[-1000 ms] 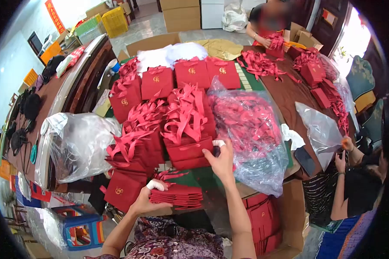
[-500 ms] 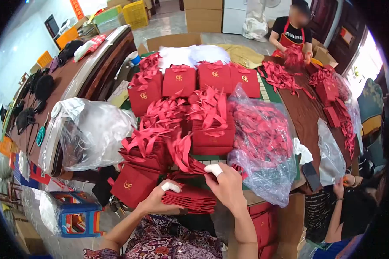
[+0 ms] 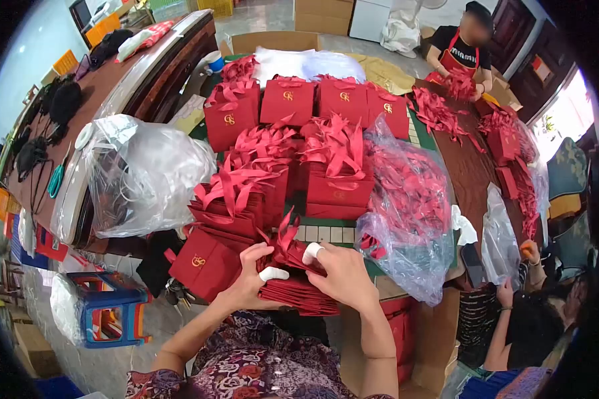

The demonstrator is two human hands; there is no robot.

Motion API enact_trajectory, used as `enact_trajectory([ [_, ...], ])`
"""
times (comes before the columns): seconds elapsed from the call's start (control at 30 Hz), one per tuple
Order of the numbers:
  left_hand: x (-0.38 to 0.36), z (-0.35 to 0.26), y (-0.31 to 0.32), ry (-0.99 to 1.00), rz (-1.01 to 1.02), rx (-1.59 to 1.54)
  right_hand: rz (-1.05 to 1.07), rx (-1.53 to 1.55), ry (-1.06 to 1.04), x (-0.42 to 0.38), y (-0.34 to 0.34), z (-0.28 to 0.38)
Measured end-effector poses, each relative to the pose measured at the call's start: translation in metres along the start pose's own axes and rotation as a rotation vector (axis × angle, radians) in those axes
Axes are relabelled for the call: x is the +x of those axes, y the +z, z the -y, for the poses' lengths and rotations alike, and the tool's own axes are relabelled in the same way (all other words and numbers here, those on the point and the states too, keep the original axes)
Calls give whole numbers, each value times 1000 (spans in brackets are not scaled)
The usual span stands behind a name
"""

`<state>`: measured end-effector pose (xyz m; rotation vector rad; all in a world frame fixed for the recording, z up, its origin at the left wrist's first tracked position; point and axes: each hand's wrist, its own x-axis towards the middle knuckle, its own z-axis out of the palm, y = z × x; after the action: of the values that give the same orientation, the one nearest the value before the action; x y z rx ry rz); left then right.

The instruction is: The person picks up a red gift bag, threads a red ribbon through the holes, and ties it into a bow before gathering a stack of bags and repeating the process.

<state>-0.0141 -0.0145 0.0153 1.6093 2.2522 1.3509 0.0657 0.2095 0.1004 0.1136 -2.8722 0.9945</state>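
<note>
red bags [image 3: 301, 299] are piled flat, left hand [image 3: 243, 287] fingers gripping one end, probably so nothing slides while right hand [image 3: 347, 278] fingers pinch one on top.

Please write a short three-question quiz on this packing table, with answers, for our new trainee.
1. True or false: the right hand holds scissors while the left hand grips folded gift bags.
2. What colour is the lettering on the upright gift bags at the back?
A) silver
B) gold
C) black
3. Fill in the blank: through the clear plastic bag on the right of the table, you can see many red ____.

Key: 1. false; 2. B; 3. ribbons
</note>
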Motion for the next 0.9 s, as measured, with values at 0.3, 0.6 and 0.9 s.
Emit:
enact_trajectory([
  [0.3, 16, -1, -7, 15, 93, -217, 189, 426, 28, 9, 5, -18],
  [0.6, 18, 5, -3, 18, 58, -202, 44, 917, 197, -37, 43, -76],
  [0.9, 4, 0, 13, 53, -34, -167, -52, 1194, 424, -68, 77, -67],
])
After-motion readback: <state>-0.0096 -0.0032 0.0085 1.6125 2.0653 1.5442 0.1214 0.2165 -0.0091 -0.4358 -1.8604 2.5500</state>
